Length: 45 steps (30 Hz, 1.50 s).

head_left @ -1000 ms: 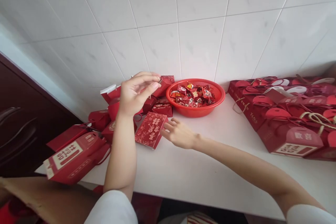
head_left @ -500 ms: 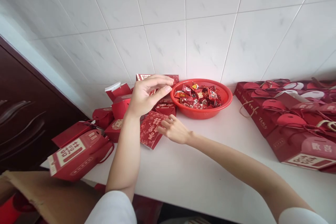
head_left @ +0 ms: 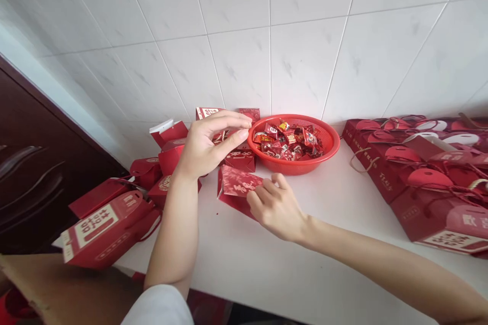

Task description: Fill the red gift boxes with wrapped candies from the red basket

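Observation:
My right hand (head_left: 280, 208) is closed on the near right edge of a small red gift box (head_left: 239, 183) with a floral print and pale lettering. The box is tilted over the white tabletop, and the fingers hide its right end. To the left, my left hand (head_left: 209, 144) is held up with its fingers stretched out and the thumb a little apart, nothing visible between them. Its fingertips are close to the rim of a red plastic basket (head_left: 331, 150), which contains wrapped candies (head_left: 292, 142). Behind the left hand, other small red boxes (head_left: 244, 160) are partly covered.
Several red gift boxes with cord handles (head_left: 102, 228) stand at the left edge of the white table (head_left: 244, 269). Rows of similar boxes (head_left: 412, 188) fill the right side. A cardboard box (head_left: 76, 289) is at the lower left, and a tiled wall (head_left: 305, 71) rises behind.
My right hand has drawn the small red box to the right, turning and tilting it. My left hand has hardly moved.

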Available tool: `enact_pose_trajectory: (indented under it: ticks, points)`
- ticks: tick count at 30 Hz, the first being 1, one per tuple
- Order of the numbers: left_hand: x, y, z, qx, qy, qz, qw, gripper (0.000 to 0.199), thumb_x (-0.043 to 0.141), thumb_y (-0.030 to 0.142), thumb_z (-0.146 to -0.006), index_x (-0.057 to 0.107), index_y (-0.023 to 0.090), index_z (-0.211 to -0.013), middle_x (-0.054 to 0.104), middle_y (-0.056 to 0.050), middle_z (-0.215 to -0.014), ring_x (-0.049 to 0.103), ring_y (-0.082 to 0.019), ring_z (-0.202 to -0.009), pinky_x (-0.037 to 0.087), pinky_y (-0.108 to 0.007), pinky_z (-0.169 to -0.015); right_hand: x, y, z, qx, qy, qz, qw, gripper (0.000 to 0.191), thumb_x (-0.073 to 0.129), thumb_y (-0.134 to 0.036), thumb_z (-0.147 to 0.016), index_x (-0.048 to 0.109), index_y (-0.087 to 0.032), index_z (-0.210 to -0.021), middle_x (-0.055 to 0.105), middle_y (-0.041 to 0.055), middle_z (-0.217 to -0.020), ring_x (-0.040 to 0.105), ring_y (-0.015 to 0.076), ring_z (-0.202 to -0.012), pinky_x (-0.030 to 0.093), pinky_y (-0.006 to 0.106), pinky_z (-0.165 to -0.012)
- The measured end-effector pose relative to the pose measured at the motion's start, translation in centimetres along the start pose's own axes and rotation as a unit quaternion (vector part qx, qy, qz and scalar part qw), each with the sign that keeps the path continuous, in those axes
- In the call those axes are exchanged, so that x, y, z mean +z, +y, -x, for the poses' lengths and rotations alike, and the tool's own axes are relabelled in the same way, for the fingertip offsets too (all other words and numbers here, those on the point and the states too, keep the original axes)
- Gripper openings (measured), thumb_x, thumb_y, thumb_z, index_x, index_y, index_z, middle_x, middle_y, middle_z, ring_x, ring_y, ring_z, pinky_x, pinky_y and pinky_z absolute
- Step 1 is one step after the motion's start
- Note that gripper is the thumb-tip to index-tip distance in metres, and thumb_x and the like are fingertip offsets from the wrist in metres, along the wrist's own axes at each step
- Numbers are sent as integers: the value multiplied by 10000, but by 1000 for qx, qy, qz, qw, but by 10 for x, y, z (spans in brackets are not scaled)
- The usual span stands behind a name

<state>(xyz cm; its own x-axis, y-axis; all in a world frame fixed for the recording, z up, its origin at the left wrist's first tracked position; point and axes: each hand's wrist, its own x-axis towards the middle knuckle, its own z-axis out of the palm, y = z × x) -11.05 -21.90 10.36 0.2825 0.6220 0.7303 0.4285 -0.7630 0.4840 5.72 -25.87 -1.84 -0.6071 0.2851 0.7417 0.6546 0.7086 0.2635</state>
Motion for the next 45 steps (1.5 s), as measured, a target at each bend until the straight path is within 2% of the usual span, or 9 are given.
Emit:
enact_pose_trajectory:
  ticks: [3,8,13,18,22,27,31,39,45]
  points:
    - [5,1,4,-65,-48,-42,996,274,679,446,-859,765,213,-975,761,-54,-997,705,-235,-922,568,-341,-834,-18,5,12,52,4,39,998,260,476,-8,-859,506,-177,-665,510,2,-551,381,149,-555,210,339,-685]
    - [13,-9,11,-171,-215,-158,948,336,670,539,-822,755,249,-968,755,-12,-730,711,-228,-666,499,-275,-558,-22,16,24,109,2,78,991,252,490,-17,-814,495,-184,-624,506,-12,-487,364,137,-488,228,337,-688]
    - [26,-12,8,-218,-337,-116,908,330,607,427,-839,707,229,-1085,703,22,-594,652,-201,-497,445,-270,-484,-22,13,32,137,11,73,988,269,466,-4,-802,492,-188,-608,507,-17,-476,370,135,-472,237,336,-675]
    - [32,-5,5,-170,-325,-85,926,433,504,226,-807,647,216,-1216,677,36,-596,588,-167,-466,405,-253,-480,-27,8,37,130,-18,-85,988,273,531,-222,-935,512,-191,-665,551,-26,-545,415,123,-502,275,325,-667]
    - [31,0,3,-173,-296,-60,937,456,484,215,-837,605,211,-1277,689,21,-665,636,-171,-589,445,-244,-553,-33,30,34,230,-1,-188,955,178,526,-305,-968,569,-195,-834,627,2,-712,494,128,-584,348,303,-671]
    - [36,3,3,-146,-258,-54,954,298,500,292,-894,693,221,-1110,739,-28,-930,671,-182,-799,511,-270,-711,-38,65,27,403,27,-323,856,282,567,-443,-930,556,-203,-1079,661,59,-992,512,117,-574,424,282,-601]
    - [43,4,3,-119,-300,-31,946,272,504,325,-914,736,222,-1011,740,-23,-960,661,-183,-830,505,-268,-739,-33,71,29,426,-40,-454,782,408,549,-586,-903,592,-186,-975,620,11,-775,530,138,-595,405,260,-551]
    - [54,-21,-3,-178,-392,51,901,240,575,306,-869,771,188,-942,749,-20,-904,649,-178,-824,457,-248,-718,-35,77,32,398,-75,-491,771,483,548,-629,-885,622,-161,-793,532,-11,-653,469,116,-590,372,236,-534]
    - [78,-35,-4,-163,-356,124,912,215,576,238,-850,764,153,-911,763,-52,-937,666,-191,-862,474,-264,-776,-20,144,14,439,26,-390,809,266,579,-423,-874,628,-175,-793,649,29,-754,572,152,-667,441,250,-611]
